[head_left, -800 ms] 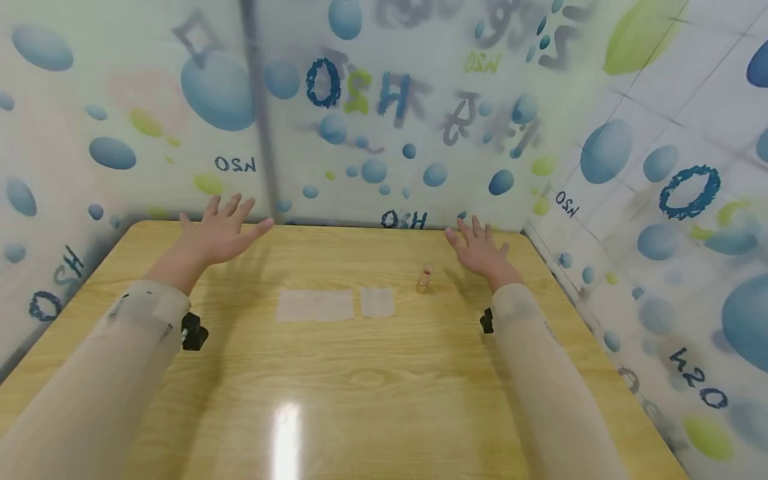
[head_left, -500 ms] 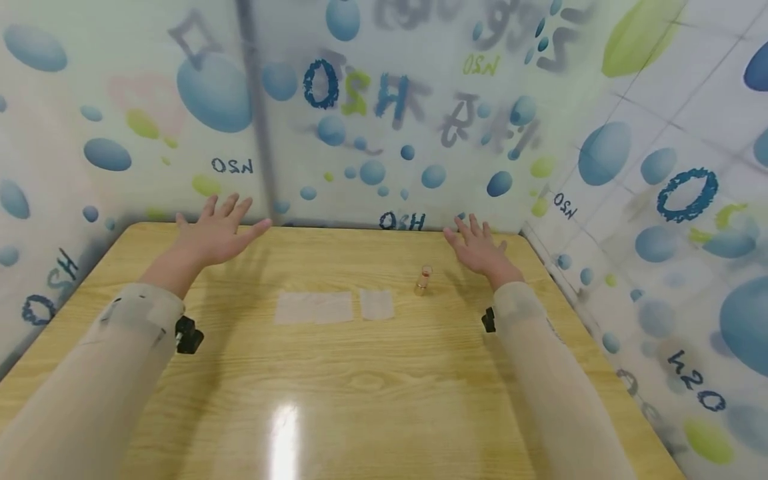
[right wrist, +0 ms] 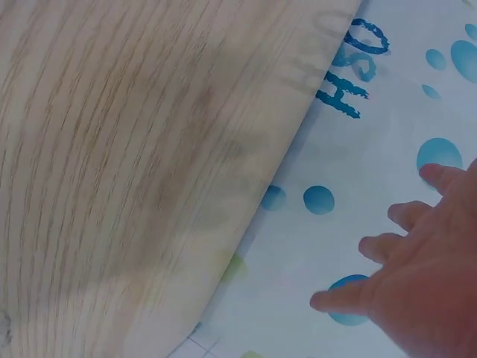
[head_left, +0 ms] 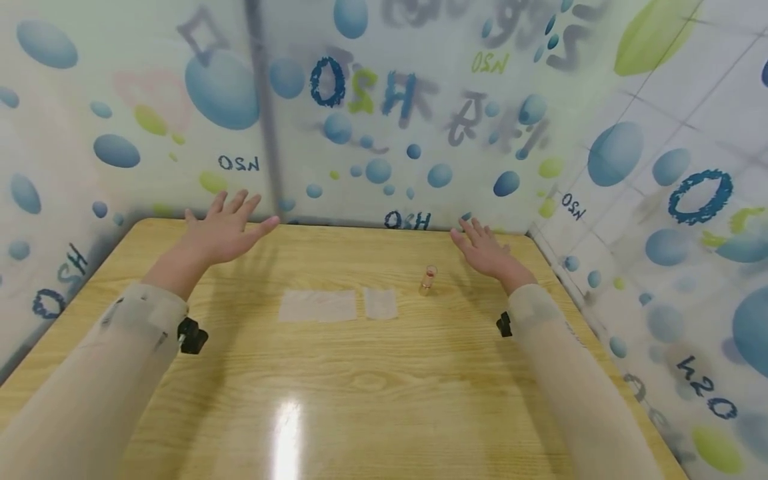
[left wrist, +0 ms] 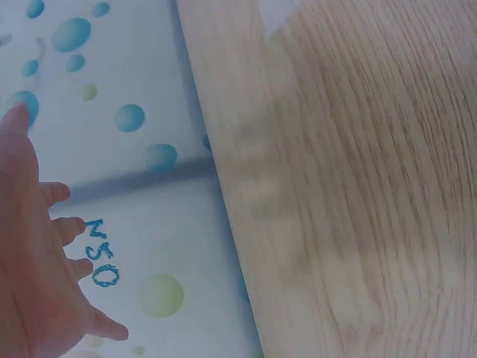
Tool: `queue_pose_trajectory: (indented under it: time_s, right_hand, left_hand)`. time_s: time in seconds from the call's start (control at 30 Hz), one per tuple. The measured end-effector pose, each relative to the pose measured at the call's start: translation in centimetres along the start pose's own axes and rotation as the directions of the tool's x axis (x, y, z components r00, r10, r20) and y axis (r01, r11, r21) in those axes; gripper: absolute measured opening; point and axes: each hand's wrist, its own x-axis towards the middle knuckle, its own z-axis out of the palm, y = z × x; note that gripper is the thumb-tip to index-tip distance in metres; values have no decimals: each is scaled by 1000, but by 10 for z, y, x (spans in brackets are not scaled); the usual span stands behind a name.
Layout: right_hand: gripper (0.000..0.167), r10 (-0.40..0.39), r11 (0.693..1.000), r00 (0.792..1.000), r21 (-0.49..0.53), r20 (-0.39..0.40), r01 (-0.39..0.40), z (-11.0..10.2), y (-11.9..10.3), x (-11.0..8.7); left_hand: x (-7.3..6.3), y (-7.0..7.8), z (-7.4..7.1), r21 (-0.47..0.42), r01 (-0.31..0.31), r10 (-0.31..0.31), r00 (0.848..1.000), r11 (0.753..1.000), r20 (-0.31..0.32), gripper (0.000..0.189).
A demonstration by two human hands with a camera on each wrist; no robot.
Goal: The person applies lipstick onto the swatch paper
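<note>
My left hand point(head_left: 223, 233) hovers over the far left of the table, fingers spread and straight, holding nothing. Over the far right is my right hand point(head_left: 487, 253), its fingers extended and free of any object. Nearest to it, on the left, stands a small tube with a clear, pinkish top and gold base point(head_left: 428, 281), which looks like a lipstick. Thin white sheets point(head_left: 318, 305) lie flat mid-table, with a smaller white square point(head_left: 381, 303) beside them. Both wrist views catch the hands, left point(left wrist: 33, 261) and right point(right wrist: 428, 261), against the patterned wall.
The wooden table point(head_left: 366, 393) meets a back wall point(head_left: 384, 133) printed with blue and green drops. Another patterned wall point(head_left: 678, 293) runs along the right edge. Black devices sit at the left wrist point(head_left: 192, 335) and right wrist point(head_left: 504, 325).
The right hand and forearm have shifted slightly to the right. The head view has moved a little. The left hand, the tube and the sheets keep their places.
</note>
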Motion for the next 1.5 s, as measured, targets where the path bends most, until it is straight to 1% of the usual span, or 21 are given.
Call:
queue_pose_trajectory:
  time_s: [0.07, 0.1, 0.17, 0.3, 0.37, 0.47, 0.53, 0.67, 0.77, 0.83, 0.9, 0.97, 1.1, 1.13, 1.2, 1.3, 1.4, 1.43, 1.5]
  right_hand:
    - [86, -41, 998, 999, 53, 12, 40, -1, 0, -2]
    - [83, -62, 994, 998, 87, 20, 60, -1, 0, -3]
    - [82, -101, 986, 994, 138, 39, 94, -3, -1, -5]
    - [83, -146, 970, 984, 207, 99, 123, 3, -8, -14]
    - [85, -169, 964, 977, 226, 128, 137, 11, -12, -17]
    - [87, -208, 950, 966, 269, 154, 162, 26, -16, -18]
    - [89, -222, 943, 960, 287, 170, 167, 35, -18, -18]
    - [91, -220, 943, 959, 290, 181, 161, 47, -21, -16]
    - [90, -203, 951, 965, 268, 164, 154, 52, -20, -14]
    - [85, -191, 953, 971, 265, 143, 148, 54, -20, -13]
    - [77, -181, 954, 976, 264, 121, 144, 56, -21, -12]
    - [66, -173, 956, 980, 254, 99, 143, 58, -22, -12]
    - [33, -175, 962, 982, 226, 72, 155, 64, -23, -11]
    - [27, -176, 963, 982, 216, 64, 159, 65, -23, -11]
    - [18, -181, 963, 982, 210, 53, 167, 68, -22, -11]
    - [12, -189, 965, 981, 194, 39, 178, 70, -22, -11]
    - [11, -196, 966, 980, 181, 41, 186, 69, -26, -15]
    - [11, -204, 966, 978, 172, 43, 194, 68, -29, -16]
    - [10, -217, 964, 975, 167, 46, 206, 66, -36, -20]
  left_hand:
    - [-2, 5, -2, -3, -6, 6, 1000, 1000, 2, 105]
    - [-3, 8, -2, -3, -11, 11, 1000, 1000, 1, 104]
    - [-5, 15, -3, -12, -26, 26, 1000, 1000, 1, 102]
    - [-11, 36, -1, -39, -91, 91, 996, 995, -16, 94]
    - [-13, 48, 5, -60, -136, 134, 990, 989, -33, 89]
    - [-15, 66, 17, -93, -207, 201, 977, 974, -71, 81]
    - [-15, 77, 25, -116, -244, 234, 968, 963, -94, 77]
    - [-14, 95, 42, -164, -293, 278, 955, 942, -107, 74]
    - [-15, 107, 52, -190, -320, 305, 946, 928, -105, 73]
    - [-15, 115, 58, -215, -333, 317, 942, 918, -107, 72]
    - [-17, 121, 63, -239, -345, 328, 938, 908, -109, 70]
    - [-18, 127, 68, -275, -351, 333, 936, 895, -112, 67]
    - [-23, 139, 76, -330, -362, 345, 932, 872, -112, 63]
    - [-24, 142, 78, -342, -366, 349, 930, 866, -112, 62]
    - [-26, 146, 82, -364, -361, 348, 932, 858, -106, 61]
    - [-28, 152, 88, -411, -349, 340, 935, 842, -97, 59]
    - [-30, 158, 91, -446, -332, 326, 941, 831, -93, 58]
    - [-31, 159, 91, -454, -327, 321, 943, 829, -92, 58]
    - [-32, 163, 91, -452, -318, 313, 946, 833, -89, 58]
